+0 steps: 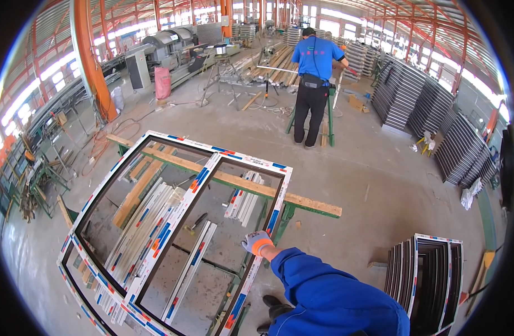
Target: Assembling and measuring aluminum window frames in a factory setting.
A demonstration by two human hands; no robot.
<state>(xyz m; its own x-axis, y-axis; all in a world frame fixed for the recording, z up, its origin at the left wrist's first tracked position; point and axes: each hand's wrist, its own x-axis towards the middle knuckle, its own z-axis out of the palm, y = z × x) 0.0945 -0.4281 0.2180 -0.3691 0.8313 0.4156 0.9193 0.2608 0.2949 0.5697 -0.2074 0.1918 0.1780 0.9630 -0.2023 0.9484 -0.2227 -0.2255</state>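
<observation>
My right hand (258, 243), in a pale glove with an orange cuff, reaches in from the lower right in a blue sleeve. Its fingers are closed over the right side bar of a large window frame (178, 224). The frame is dark inside, covered with white, red and blue protective film, and split by an upright bar and a crossbar. It lies tilted across wooden-topped green trestles (307, 203). Through its openings show bundled white profiles (150, 218) and a hammer-like tool (198, 221) lying lower down. My left hand is out of view.
A stack of similar frames (461, 269) stands at my right. Ahead, a person in a blue shirt (315, 59) works at a green stand. Piled profiles (405, 92) line the right side. An orange column (92, 67), a pink sack (162, 83) and hoses (122, 130) are at left.
</observation>
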